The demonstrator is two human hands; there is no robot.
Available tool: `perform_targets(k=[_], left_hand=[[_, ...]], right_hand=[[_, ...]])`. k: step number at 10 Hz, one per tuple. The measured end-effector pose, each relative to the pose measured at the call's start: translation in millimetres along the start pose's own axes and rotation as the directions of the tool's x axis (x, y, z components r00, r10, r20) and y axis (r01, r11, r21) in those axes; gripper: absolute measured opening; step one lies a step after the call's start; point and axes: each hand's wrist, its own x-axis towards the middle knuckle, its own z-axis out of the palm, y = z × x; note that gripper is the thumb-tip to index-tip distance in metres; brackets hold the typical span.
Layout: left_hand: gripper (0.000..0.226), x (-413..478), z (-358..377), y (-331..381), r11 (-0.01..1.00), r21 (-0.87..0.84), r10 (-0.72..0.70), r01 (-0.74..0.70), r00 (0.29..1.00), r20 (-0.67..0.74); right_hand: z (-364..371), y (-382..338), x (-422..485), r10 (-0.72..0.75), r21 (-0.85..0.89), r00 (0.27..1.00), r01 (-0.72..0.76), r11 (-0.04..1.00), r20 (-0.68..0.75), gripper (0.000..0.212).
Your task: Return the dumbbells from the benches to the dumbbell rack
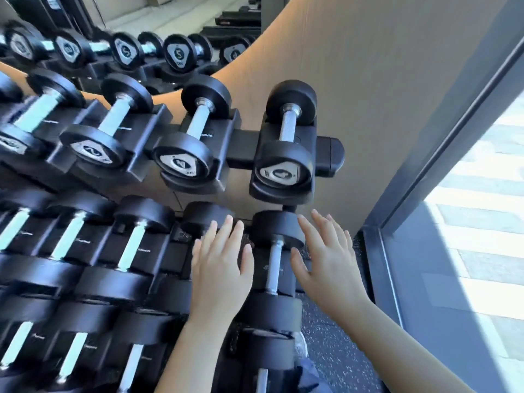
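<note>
A tiered black dumbbell rack point(243, 148) fills the left and middle of the view, loaded with several black dumbbells with silver handles. At the right end of the middle tier lies a dumbbell point(273, 265) in its cradle. My left hand point(219, 265) hovers with straight fingers just left of its handle, over the neighbouring dumbbell, whose far head point(205, 217) shows above my fingers. My right hand point(330, 262) is spread open just right of that handle. Neither hand holds anything. On the top tier's right end sits another dumbbell point(286, 137).
A tan wall point(382, 95) stands behind the rack, with a mirror point(141, 29) reflecting more dumbbells at upper left. A dark window frame point(442, 165) runs along the right. Speckled black floor point(334, 350) shows beside the rack's right end.
</note>
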Motion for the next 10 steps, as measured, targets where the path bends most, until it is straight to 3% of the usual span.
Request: perform_targets(k=[4,8,10], left_hand=[[0.048,-107.5,-24.8,33.2,0.989,-0.012,0.145,-0.145,0.986,0.082],[0.047,-188.4,-58.5,74.3,0.994,0.047,0.096,-0.096,0.995,0.012],[0.045,-218.3,-60.1,97.2,0.985,0.016,0.172,-0.172,0.985,0.026]], right_hand=[[-43.0,-19.4,-122.6,0.076,-0.116,0.997,-0.073,0.991,0.018,0.052],[-81.9,-6.9,-192.7,0.012,-0.098,0.999,-0.015,0.995,-0.031,0.048],[-102.6,7.8,-224.4,0.084,-0.097,0.993,-0.093,0.991,-0.087,0.049]])
